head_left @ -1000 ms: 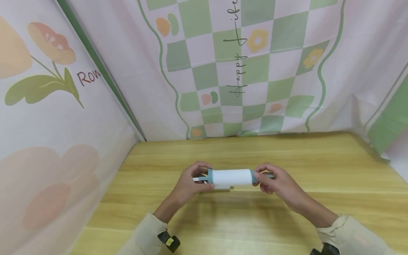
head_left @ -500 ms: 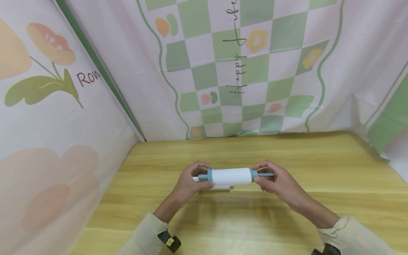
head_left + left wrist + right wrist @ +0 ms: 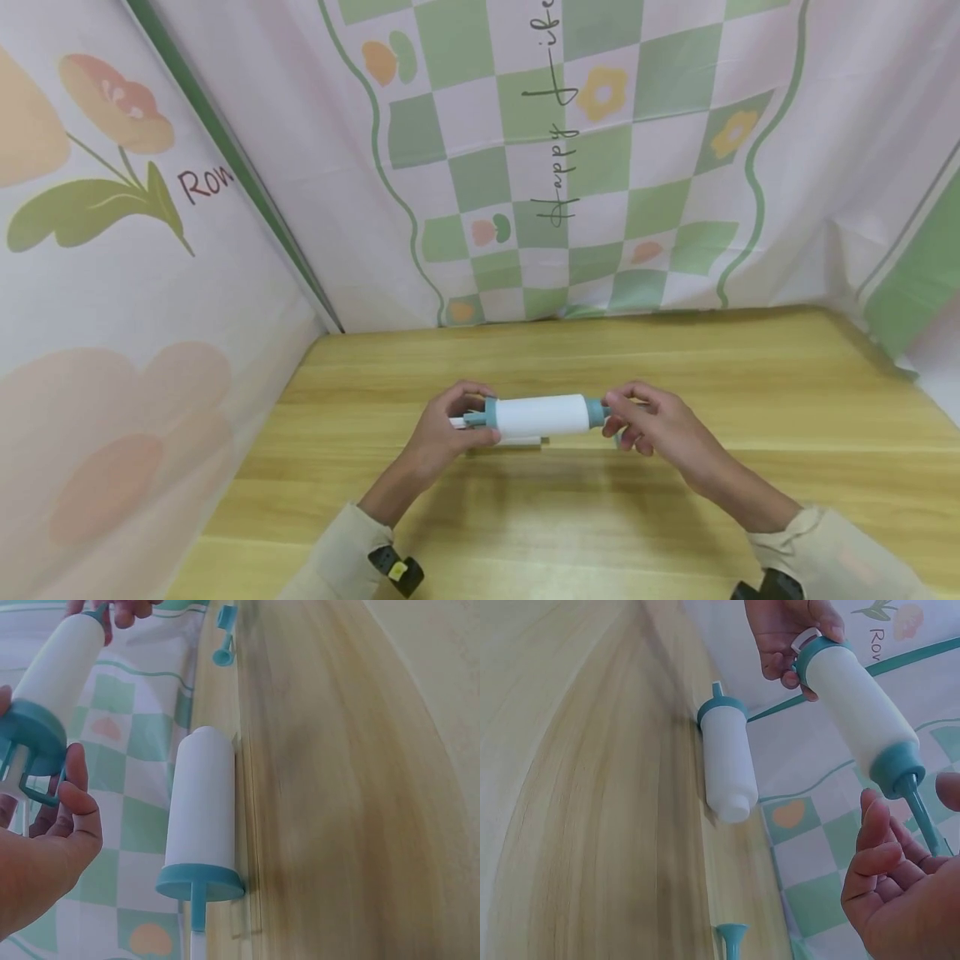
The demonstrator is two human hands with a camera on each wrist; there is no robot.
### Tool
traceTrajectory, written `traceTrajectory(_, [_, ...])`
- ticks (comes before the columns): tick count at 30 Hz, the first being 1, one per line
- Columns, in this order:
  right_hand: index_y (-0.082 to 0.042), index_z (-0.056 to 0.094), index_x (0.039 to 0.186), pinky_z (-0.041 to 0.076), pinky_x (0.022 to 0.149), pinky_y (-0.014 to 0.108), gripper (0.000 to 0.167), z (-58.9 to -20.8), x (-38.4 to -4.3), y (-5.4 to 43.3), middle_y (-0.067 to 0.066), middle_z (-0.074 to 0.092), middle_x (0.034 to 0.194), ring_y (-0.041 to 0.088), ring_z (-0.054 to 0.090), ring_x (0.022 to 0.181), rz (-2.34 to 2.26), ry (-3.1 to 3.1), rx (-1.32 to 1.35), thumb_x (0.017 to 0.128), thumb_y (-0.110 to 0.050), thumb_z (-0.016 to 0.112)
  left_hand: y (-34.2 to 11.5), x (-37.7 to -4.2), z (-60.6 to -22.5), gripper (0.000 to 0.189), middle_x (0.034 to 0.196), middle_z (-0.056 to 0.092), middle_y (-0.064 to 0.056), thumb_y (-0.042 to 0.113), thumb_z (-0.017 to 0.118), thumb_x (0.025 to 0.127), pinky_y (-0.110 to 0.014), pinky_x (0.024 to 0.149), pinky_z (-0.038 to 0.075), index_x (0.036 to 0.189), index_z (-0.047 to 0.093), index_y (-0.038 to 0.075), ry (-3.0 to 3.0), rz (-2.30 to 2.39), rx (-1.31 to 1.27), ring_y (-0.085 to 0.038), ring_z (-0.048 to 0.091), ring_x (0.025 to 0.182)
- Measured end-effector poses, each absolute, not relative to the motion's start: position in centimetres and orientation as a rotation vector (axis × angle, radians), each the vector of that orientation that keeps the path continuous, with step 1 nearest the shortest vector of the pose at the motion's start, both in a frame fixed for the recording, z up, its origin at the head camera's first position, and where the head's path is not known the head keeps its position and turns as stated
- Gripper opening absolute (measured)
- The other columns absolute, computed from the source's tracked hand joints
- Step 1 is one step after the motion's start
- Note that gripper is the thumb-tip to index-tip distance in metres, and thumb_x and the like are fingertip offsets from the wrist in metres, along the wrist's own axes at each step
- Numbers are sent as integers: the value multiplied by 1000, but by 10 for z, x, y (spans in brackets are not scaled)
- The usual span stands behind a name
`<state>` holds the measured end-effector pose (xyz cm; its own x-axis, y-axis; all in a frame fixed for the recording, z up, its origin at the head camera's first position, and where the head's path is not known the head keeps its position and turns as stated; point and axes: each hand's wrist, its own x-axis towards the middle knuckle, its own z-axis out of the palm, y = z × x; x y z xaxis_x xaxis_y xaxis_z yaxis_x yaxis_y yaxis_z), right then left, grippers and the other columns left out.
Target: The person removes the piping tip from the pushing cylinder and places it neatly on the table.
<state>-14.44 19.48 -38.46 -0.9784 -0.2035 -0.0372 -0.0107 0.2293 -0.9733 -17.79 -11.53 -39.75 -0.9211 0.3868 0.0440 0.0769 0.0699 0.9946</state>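
Observation:
My left hand (image 3: pixel 450 429) grips the teal handle end of a white syringe (image 3: pixel 543 415), held level above the table. In the left wrist view its plunger rod (image 3: pixel 16 769) passes between my fingers. My right hand (image 3: pixel 660 429) is at the other end, thumb and fingers curled round the slim teal nozzle (image 3: pixel 921 814). The right wrist view shows gaps beside the nozzle, so how firmly it is held is unclear. Below lies a second white syringe (image 3: pixel 204 802), which has a teal handle end and a bare white tip (image 3: pixel 736 810).
A loose teal nozzle piece (image 3: pixel 225 637) lies on the wooden table (image 3: pixel 525 533) near the second syringe's tip. A printed curtain (image 3: pixel 570 167) hangs behind the table, and another cloth (image 3: pixel 112 375) stands along the left side.
My right hand has shifted on the nozzle. Half a second ago it touched the collar with the slim stem showing; now it sits slightly farther right, covering the stem. The left hand keeps its grip.

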Motion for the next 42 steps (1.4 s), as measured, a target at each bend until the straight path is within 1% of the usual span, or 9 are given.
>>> traceTrajectory(8, [7,59,111,44,55,25,38,-385,-144,194,16,66,87,20,58,68,-1885,2281,-261,104,-30,56,-115,-178,-399,45,117,63,-13,3,81,79,-41,82,56,120,63,8,2130,1923,468,-29,62,103])
traceTrajectory(15, [7,57,119,45,56,27,38,-386,-143,195,17,68,89,21,60,69,-1872,2309,-270,101,-25,62,-115,-177,-398,45,116,63,-15,4,80,80,-40,81,56,120,62,5,2129,1918,487,-29,62,102])
traceTrajectory(20, [5,54,129,46,58,28,42,-389,-142,197,17,67,99,23,61,73,-1864,2342,-345,97,-18,67,-116,-177,-397,45,117,63,-14,3,81,79,-40,81,56,120,62,7,2126,1923,478,-29,62,102])
traceTrajectory(23, [4,55,129,48,59,29,41,-391,-141,197,17,66,106,24,61,76,-1866,2349,-369,96,-16,69,-116,-176,-396,45,117,63,-14,4,80,79,-40,80,56,121,62,7,2121,1923,472,-30,62,103])
traceTrajectory(30, [3,56,127,50,61,30,40,-391,-141,198,18,65,109,23,63,79,-1857,2360,-383,94,-14,70,-117,-176,-398,45,116,62,-14,3,80,80,-40,80,56,121,61,4,2119,1918,465,-30,62,102])
traceTrajectory(33, [3,54,130,49,61,29,42,-390,-141,199,17,65,110,25,64,80,-1847,2356,-383,95,-15,70,-116,-177,-399,45,115,62,-14,2,80,81,-39,81,56,121,60,3,2115,1916,470,-30,62,101])
traceTrajectory(36, [3,54,131,47,59,28,42,-389,-142,199,15,67,103,25,62,78,-1825,2363,-335,100,-23,64,-116,-176,-399,45,116,62,-15,4,80,81,-40,82,56,122,60,3,2116,1909,474,-30,62,101])
traceTrajectory(39, [4,55,127,43,57,26,42,-387,-144,197,14,66,95,23,60,74,-1819,2342,-290,104,-31,56,-117,-175,-398,46,118,62,-15,5,80,80,-40,82,56,122,61,6,2139,1897,460,-30,62,101])
traceTrajectory(42, [6,58,120,42,56,24,43,-386,-145,195,14,66,91,22,59,72,-1835,2309,-264,106,-34,52,-117,-174,-398,46,119,61,-15,5,81,80,-41,83,56,122,62,8,2142,1892,451,-30,62,102])
